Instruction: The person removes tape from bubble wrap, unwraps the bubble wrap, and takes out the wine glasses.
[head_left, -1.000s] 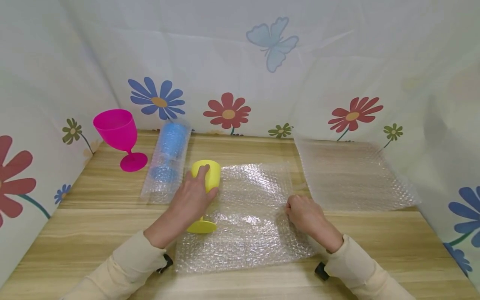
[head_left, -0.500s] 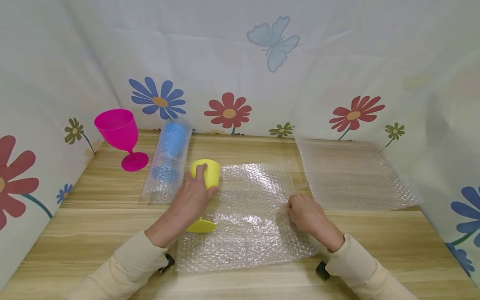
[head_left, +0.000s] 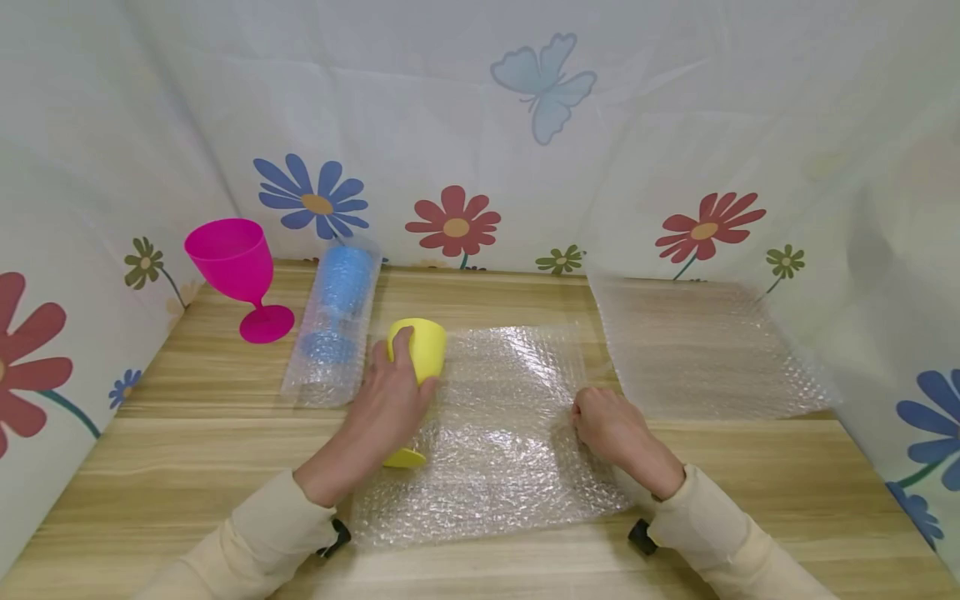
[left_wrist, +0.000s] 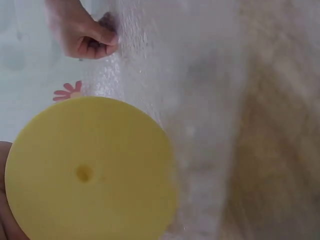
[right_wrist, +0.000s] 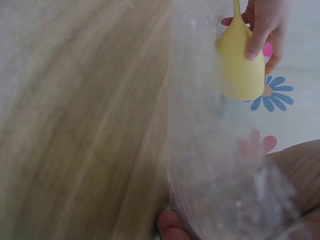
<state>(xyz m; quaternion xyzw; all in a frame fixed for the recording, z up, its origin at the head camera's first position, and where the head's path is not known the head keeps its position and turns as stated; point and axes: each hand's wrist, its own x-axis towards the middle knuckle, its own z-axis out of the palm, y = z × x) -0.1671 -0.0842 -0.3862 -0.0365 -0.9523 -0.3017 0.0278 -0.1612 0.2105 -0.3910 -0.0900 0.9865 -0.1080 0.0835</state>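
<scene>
We see the left hand [head_left: 386, 417] clasped around the bowl of a yellow goblet [head_left: 427, 350], left of the bench's [head_left: 795, 492] centre, its foot toward the near edge, while the right hand [head_left: 611, 425], well apart, pinches the right edge of a bubble wrap sheet [head_left: 495, 467]. The goblet looks to us like light, stiff plastic, smooth enough to slip; the broad bowl offers the surest hold, the thin stem probably the weakest. The sheet, soft and springy, seems best taken by its edge. Whether the goblet touches the sheet, we cannot quite tell. A wrapped blue goblet [head_left: 347, 283] lies toward the rear edge, just beside the left hand and limiting room there. A pink goblet [head_left: 232, 262] stands near the rear left corner; a spare sheet [head_left: 705, 358] covers the rear right corner, clear of the work.
</scene>
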